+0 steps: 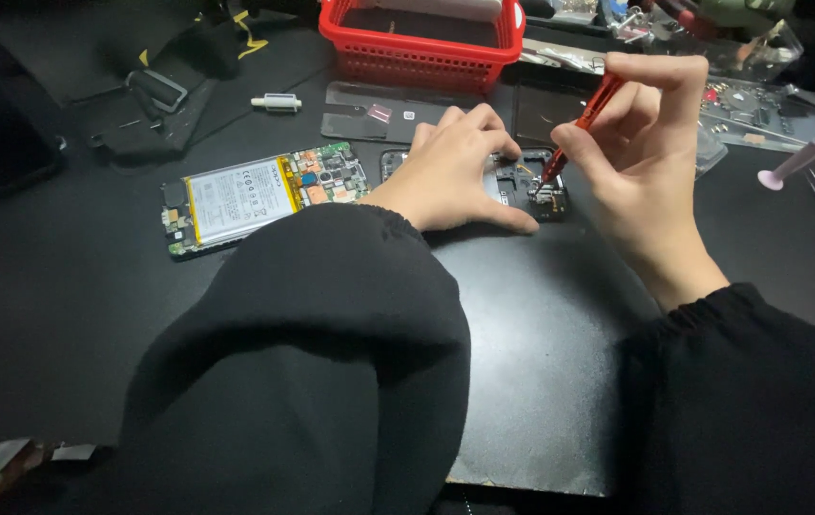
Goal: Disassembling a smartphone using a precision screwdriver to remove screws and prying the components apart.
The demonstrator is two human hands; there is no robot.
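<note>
Gripping slim red screwdriver (587, 119) – right hand (636, 143); left hand (455, 167) flat on black phone frame (533, 191)

On the tabletop (64, 315), the opened phone (264, 195) lies left of the phone frame (531, 191), which sits under the left hand (455, 172) with the screwdriver (584, 119) in the right hand (636, 143) touching it. Behind them stands a basket (422, 48); far right lies what seems a syringe (813, 148).

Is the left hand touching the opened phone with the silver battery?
Apart. The head view shows bare black mat between the left hand and the phone with silver battery.
</note>
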